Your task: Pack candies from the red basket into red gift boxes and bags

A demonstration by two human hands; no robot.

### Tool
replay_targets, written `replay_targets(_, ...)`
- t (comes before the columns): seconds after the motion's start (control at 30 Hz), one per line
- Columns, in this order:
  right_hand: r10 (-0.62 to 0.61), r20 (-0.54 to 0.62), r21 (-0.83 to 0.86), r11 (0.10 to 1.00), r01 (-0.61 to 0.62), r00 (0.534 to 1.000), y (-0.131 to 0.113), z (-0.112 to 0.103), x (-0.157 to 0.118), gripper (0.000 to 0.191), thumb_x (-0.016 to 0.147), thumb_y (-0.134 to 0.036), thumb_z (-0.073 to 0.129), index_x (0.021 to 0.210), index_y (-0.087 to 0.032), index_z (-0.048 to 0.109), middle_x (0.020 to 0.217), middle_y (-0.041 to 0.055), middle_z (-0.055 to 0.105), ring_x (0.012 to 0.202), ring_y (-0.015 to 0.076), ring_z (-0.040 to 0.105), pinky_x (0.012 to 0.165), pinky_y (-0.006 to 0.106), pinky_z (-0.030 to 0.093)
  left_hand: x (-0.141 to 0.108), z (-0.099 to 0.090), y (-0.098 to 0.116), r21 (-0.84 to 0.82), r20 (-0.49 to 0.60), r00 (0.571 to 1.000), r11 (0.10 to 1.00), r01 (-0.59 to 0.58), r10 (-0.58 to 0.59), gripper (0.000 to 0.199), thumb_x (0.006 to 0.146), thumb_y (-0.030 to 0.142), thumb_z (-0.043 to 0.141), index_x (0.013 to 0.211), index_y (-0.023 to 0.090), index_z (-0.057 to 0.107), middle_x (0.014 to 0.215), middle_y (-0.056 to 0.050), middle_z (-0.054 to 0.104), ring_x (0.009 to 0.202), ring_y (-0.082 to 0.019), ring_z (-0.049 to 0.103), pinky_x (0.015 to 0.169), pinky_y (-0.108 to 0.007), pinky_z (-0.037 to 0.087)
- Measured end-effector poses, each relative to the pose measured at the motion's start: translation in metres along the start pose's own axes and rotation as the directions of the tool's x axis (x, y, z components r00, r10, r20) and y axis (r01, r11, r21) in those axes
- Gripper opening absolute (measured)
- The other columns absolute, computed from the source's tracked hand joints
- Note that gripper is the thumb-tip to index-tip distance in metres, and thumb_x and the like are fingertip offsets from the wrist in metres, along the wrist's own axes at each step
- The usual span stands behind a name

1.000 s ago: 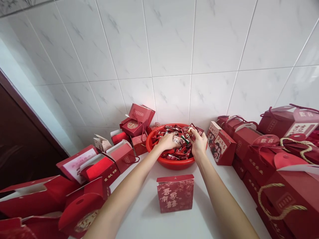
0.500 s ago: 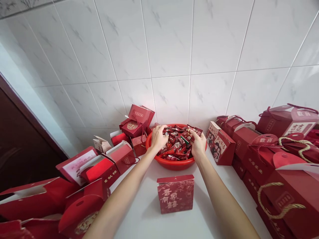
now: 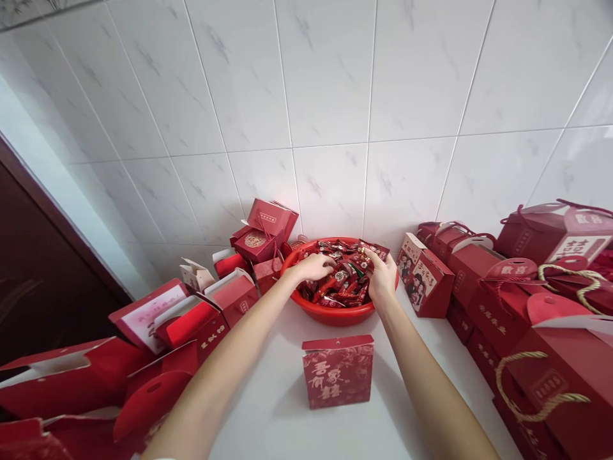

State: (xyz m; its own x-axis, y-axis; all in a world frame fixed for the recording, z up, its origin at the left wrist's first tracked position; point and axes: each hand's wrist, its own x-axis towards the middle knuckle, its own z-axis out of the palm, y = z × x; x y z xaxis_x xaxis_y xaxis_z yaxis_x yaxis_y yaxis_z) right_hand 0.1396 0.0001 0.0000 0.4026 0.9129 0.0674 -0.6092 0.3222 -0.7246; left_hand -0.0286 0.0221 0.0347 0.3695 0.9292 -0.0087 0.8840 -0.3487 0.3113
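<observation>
A red plastic basin [image 3: 335, 316] full of red-wrapped candies [image 3: 342, 284] stands against the wall. My left hand [image 3: 313, 268] reaches into its left side, fingers bent down on the candies; whether they pinch one is hidden. At the basin's right side my right hand [image 3: 382, 271] is closed on a red candy packet [image 3: 373, 250], thumb on top. Nearer to me, between my forearms, a small dark red gift box [image 3: 338, 377] with pale characters stands upright on the white table.
Several opened red boxes [image 3: 234, 297] crowd the left side. On the right stand several red gift boxes with rope handles [image 3: 550, 370], and a box with printed figures [image 3: 425, 278] is close to the basin. A tiled wall [image 3: 330, 179] rises behind.
My left hand has moved from the basin's back left rim rightward and lower over the candies. My right hand stays nearly in place with its packet.
</observation>
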Motion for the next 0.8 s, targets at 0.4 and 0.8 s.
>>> replay_targets(0.4, 0.030, -0.002, 0.000, 1.000, -0.030, 1.000, -0.003, 0.001, -0.001, 0.035, 0.051, -0.025, 0.081, 0.078, -0.019, 0.060, 0.077, -0.0020, 0.072, 0.074, 0.0170, 0.067, 0.072, 0.029, 0.055, -0.009, -0.007, -0.038, -0.006, -0.033, 0.996, 0.997, 0.080, -0.080, 0.055, 0.070, 0.002, 0.059, 0.121, 0.020, 0.072, 0.130, -0.006, 0.070, 0.121, -0.022, 0.065, 0.104, -0.026, 0.048)
replay_targets(0.8, 0.000, 0.025, -0.011, 1.000, 0.000, 1.000, 0.001, -0.001, 0.001, 0.035, 0.052, -0.028, 0.081, 0.080, -0.019, 0.062, 0.078, -0.0006, 0.073, 0.073, 0.0178, 0.067, 0.070, 0.030, 0.056, -0.016, -0.007, -0.021, 0.000, -0.223, 0.963, 0.988, 0.153, -0.149, 0.039, 0.085, 0.014, 0.054, 0.119, 0.022, 0.073, 0.121, -0.003, 0.074, 0.110, -0.020, 0.069, 0.100, -0.024, 0.049)
